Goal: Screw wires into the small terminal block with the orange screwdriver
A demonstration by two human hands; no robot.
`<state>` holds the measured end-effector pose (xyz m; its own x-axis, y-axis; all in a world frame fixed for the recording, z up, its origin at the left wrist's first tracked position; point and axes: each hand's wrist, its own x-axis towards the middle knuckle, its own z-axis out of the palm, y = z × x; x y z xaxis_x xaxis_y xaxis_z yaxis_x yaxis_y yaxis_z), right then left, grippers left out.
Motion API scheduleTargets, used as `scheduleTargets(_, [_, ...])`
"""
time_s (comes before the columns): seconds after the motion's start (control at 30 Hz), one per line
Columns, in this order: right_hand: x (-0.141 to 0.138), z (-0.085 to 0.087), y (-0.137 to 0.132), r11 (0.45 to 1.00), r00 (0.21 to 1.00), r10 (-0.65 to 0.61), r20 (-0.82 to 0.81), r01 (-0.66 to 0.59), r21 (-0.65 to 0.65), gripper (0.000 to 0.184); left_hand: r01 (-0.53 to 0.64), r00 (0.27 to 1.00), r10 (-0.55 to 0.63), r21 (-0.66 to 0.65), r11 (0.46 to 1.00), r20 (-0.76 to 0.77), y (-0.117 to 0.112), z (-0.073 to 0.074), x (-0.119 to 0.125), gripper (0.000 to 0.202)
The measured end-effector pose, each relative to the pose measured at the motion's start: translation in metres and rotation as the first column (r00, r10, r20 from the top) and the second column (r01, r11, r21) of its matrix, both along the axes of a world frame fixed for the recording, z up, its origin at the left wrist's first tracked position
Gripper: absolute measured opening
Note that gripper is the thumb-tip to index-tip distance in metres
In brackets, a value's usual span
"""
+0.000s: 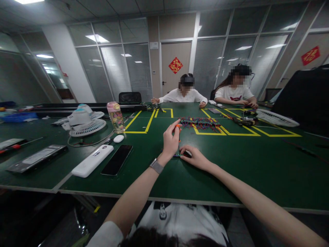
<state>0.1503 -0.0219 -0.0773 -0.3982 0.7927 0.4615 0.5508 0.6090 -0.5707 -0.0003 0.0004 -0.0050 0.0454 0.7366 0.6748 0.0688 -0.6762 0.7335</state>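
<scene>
My left hand [171, 139] is raised above the table, its fingers closed around a slim upright tool with orange parts [179, 140]. The tool's thin lower end points down at a small circuit board [177, 155] with coloured wires; whether it touches is too small to tell. My right hand [195, 158] rests low on the table, thumb and fingers curled at the board's right edge, pinching it. Behind my hands, a long row of small boards with red and blue wires [200, 123] lies on the green table [231, 168].
To my left lie a black phone [117, 160], a white power bank [93, 160], a white earbud case [118, 138], a bottle [115, 117] and a white fan [84, 123]. Yellow tape [241, 134] marks the table. Two people [186, 94] sit across.
</scene>
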Motion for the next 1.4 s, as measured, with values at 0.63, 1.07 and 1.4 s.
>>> scheduleTargets(0.63, [0.001,-0.005,0.004,0.996,0.997,-0.080,0.012,0.079,0.044,0.003,-0.045,0.999,0.045,0.034,0.998,-0.010,0.006,0.000,-0.004,0.029])
scheduleTargets(1.07, [0.003,-0.005,0.006,0.992,0.993,-0.115,0.026,0.114,0.051,0.003,-0.047,0.997,0.049,-0.030,0.998,0.053,0.021,0.000,-0.009,0.031])
scheduleTargets(1.4, [0.003,-0.005,0.006,0.992,0.993,-0.118,0.020,0.117,0.054,0.002,-0.180,0.977,0.189,0.099,0.979,-0.095,0.002,0.005,-0.008,0.024])
